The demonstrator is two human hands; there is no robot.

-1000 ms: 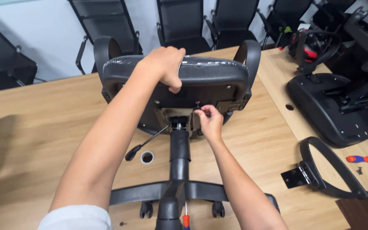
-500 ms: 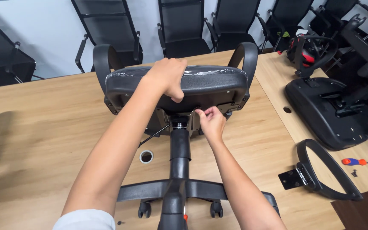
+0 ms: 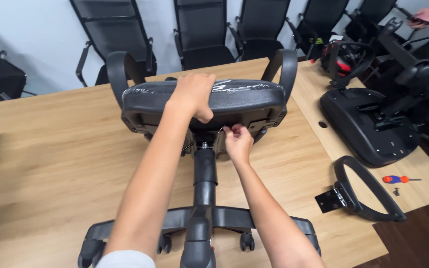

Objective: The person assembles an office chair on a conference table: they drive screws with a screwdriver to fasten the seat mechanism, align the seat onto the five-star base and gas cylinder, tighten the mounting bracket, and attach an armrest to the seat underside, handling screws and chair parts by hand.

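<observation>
Office chair (image 3: 204,106) lies tipped on a wooden desk (image 3: 50,149) before a white wall. Left hand (image 3: 193,95), fingers clamped, grips the seat edge; right hand (image 3: 238,141) fingers pinch together beneath it.

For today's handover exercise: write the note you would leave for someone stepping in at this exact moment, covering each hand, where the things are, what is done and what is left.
Left hand: gripping the edge of the chair seat, steadying it.
Right hand: fingertips pinching a small part under the seat beside the gas column; the part is too small to identify.
Chair lies on its side on the wooden table, wheeled base nearest the camera.
Done: both armrests and base are attached.
Left: the fitting under the seat is not yet finished.
Nearby: loose armrest, screwdriver.
</observation>
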